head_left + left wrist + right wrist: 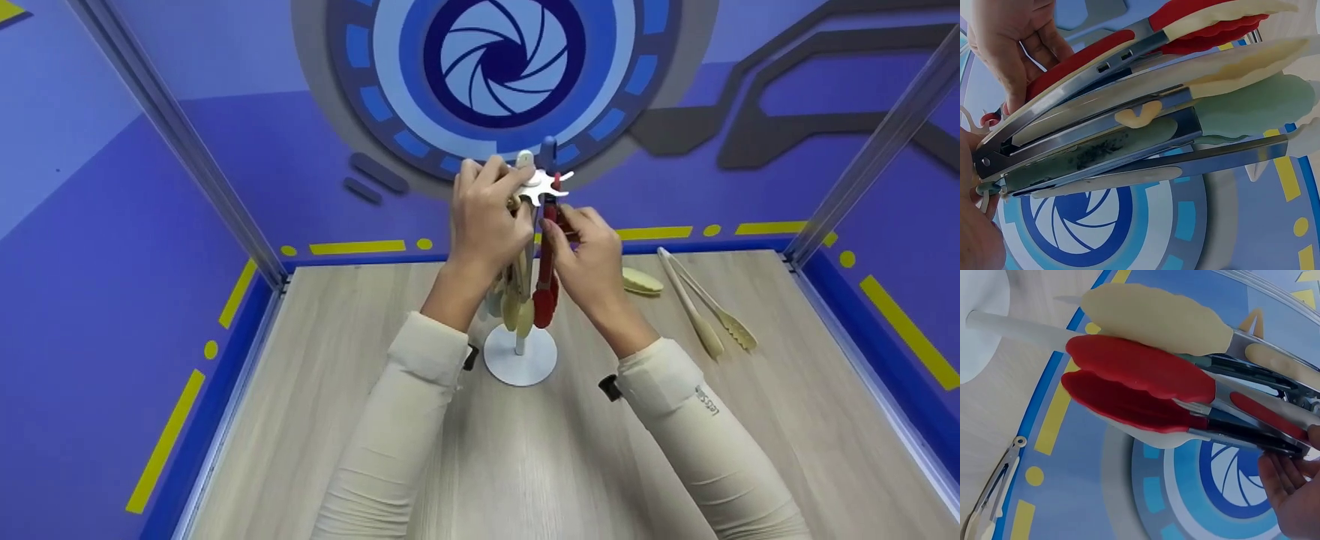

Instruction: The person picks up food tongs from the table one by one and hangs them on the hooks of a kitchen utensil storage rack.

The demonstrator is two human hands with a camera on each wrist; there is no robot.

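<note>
A white stand with a hooked top [544, 187] and round base [520, 360] holds several hanging tongs. My left hand [487, 206] grips the stand at its hooked top, fingers curled about the centre. On the right side, my right hand [589, 244] pinches red-tipped tongs [543, 306] by their upper handle, close under a hook. Their red scalloped heads [1140, 368] point down, slightly apart. Beside them hang tongs with cream heads [1157, 320] and tongs with green heads [1258, 107]. The left wrist view shows the left fingers only partly.
Cream-tipped tongs [694, 307] lie spread on the wooden table [337, 450] to the right. A pale yellow scalloped piece [641, 281] lies near the back edge, partly behind my right hand. Blue panels [247, 165] enclose the table at the back and sides.
</note>
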